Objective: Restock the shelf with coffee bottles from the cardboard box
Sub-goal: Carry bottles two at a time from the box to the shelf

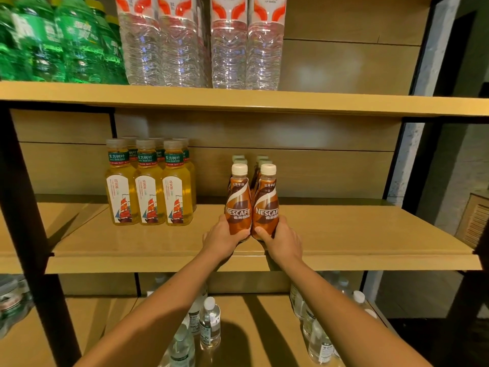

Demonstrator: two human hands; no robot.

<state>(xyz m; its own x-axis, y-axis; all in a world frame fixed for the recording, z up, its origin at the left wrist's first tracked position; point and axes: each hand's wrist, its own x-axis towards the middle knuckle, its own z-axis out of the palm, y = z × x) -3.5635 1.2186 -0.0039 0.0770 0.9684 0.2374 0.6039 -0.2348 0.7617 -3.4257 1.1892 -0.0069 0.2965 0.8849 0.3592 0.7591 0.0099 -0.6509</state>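
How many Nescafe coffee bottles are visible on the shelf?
6: left front bottle in the left hand, right front bottle in the right hand, four rear bottles in two columns, mostly caps showing. Others may be hidden.

A shop is shown. Tan wooden shelves (344, 229) on dark metal uprights (23, 194) are stocked in tiers with many identical drinks, lined up in rows with labels faced forward: yellow tea bottles (149, 186), brown Nescafé coffee bottles (266, 197), clear water bottles (185, 49) and green plastic bottles (66, 43).
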